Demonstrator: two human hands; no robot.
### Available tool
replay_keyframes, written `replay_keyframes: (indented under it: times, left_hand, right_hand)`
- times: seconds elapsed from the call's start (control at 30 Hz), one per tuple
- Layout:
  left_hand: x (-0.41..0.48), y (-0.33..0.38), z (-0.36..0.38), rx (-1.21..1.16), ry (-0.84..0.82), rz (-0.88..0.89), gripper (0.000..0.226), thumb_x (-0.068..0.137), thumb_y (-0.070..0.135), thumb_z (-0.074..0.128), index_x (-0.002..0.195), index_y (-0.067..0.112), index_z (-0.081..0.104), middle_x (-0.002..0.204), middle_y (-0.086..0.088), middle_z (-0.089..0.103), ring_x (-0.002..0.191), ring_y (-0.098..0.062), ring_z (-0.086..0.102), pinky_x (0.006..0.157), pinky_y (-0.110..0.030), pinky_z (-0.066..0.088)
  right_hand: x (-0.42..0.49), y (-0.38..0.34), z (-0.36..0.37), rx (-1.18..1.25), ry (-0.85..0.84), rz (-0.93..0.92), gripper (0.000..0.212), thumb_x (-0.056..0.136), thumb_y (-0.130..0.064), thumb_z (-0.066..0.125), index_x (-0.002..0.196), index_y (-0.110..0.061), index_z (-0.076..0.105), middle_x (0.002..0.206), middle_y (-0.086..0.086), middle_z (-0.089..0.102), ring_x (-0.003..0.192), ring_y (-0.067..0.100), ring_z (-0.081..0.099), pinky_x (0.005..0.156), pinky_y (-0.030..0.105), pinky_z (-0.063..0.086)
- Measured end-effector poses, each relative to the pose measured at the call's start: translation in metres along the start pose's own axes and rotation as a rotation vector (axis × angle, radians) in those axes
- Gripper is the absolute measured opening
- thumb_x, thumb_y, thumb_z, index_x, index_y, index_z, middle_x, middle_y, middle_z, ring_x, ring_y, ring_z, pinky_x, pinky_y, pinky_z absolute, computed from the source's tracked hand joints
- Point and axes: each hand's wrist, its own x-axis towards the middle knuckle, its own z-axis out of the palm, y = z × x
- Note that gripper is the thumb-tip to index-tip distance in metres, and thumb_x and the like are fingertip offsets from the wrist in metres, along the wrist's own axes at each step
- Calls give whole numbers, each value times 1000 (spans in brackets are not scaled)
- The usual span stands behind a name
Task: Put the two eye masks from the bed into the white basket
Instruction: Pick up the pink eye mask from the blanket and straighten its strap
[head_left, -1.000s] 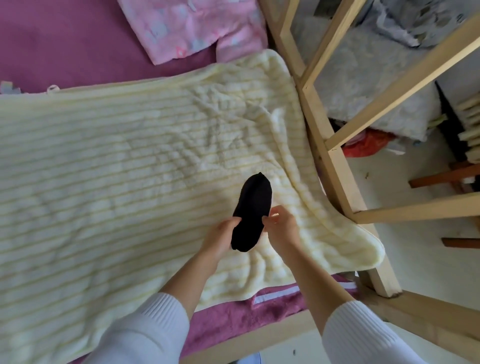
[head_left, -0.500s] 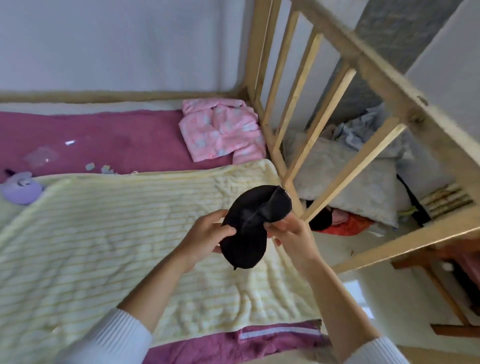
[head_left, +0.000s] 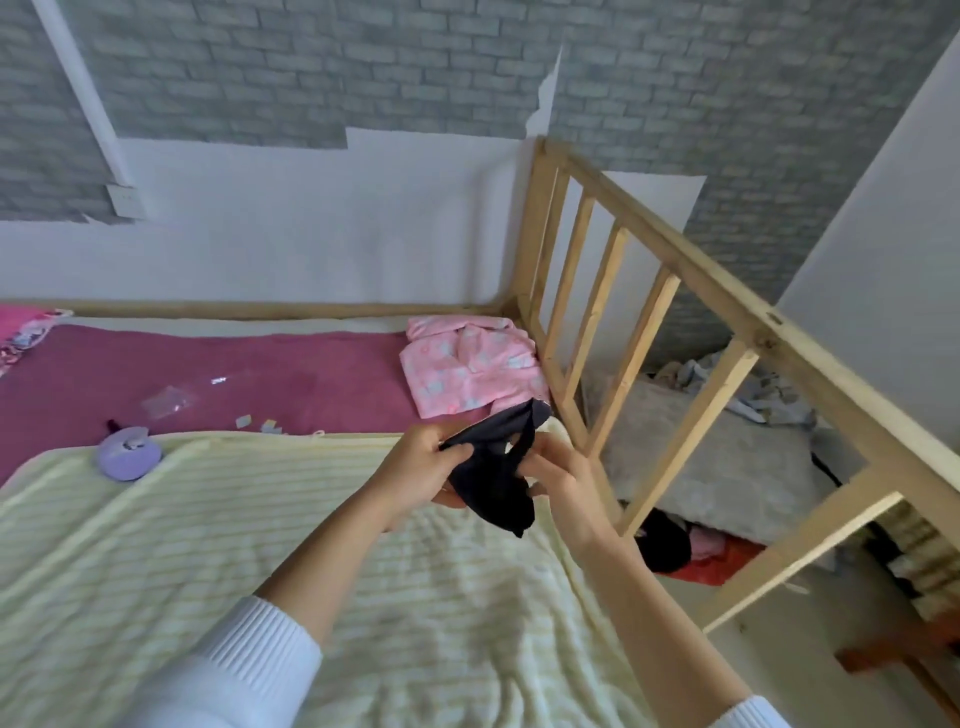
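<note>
A black eye mask (head_left: 496, 480) hangs folded in the air above the cream striped blanket (head_left: 270, 561), near the bed's right end. My left hand (head_left: 426, 470) pinches its upper left edge. My right hand (head_left: 558, 480) grips its right side, with the dark strap looped over the fingers. A purple eye mask (head_left: 127, 456) lies flat on the blanket's far left corner, well away from both hands. No white basket is in view.
A pink patterned garment (head_left: 472, 369) lies on the magenta sheet (head_left: 218, 374) by the wooden slatted footboard (head_left: 623, 332). Small clear wrappers lie scattered on the sheet. Beyond the rail, grey bedding (head_left: 727, 467) and red and black items (head_left: 691, 551) sit on the floor.
The view has tilted up from the blanket to the wall. Both hands have lifted the black eye mask off the blanket and turned it, with the strap now over my right fingers.
</note>
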Motion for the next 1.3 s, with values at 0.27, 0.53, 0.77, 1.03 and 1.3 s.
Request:
replay_keyframes:
  times: [0.27, 0.53, 0.77, 1.03, 1.3]
  left_hand:
    - [-14, -8, -21, -73, -25, -55, 49, 93, 0, 44, 100, 38, 74, 96, 7, 78, 89, -12, 73, 64, -20, 57]
    - [-29, -17, -53, -466, -21, -214, 37, 71, 11, 55, 101, 9, 75, 109, -8, 73, 93, -19, 70, 71, -27, 59]
    - [-40, -27, -61, -216, 392, -61, 42, 68, 2, 75, 92, 36, 68, 90, -1, 69, 75, -12, 67, 56, -25, 56]
    - [-52, -38, -53, -128, 316, -28, 45, 66, 7, 75, 104, 27, 62, 94, 3, 71, 86, -15, 66, 68, -29, 53]
    - [-55, -38, -60, 182, 432, 108, 14, 75, 2, 65, 75, -4, 53, 67, -4, 49, 63, -18, 41, 62, -32, 33]
  right_hand:
    - [4, -12, 16, 221, -322, 164, 26, 64, -40, 66, 81, -21, 71, 83, -3, 67, 84, 9, 60, 73, 30, 41]
    - [1, -31, 15, 217, -333, 189, 20, 71, -13, 59, 52, -8, 60, 55, 7, 63, 69, 29, 63, 83, 40, 45]
    - [-2, -28, 0, 688, -251, 272, 18, 73, -28, 69, 62, -17, 60, 65, -2, 63, 71, 18, 61, 92, 41, 42]
    - [4, -16, 10, -283, 241, -48, 20, 86, -12, 43, 90, -10, 63, 100, 15, 67, 86, 25, 54, 79, 35, 25]
    - [-8, -22, 20, -409, -920, 411, 41, 81, 0, 44, 108, -15, 71, 85, 23, 72, 71, 30, 72, 73, 28, 56]
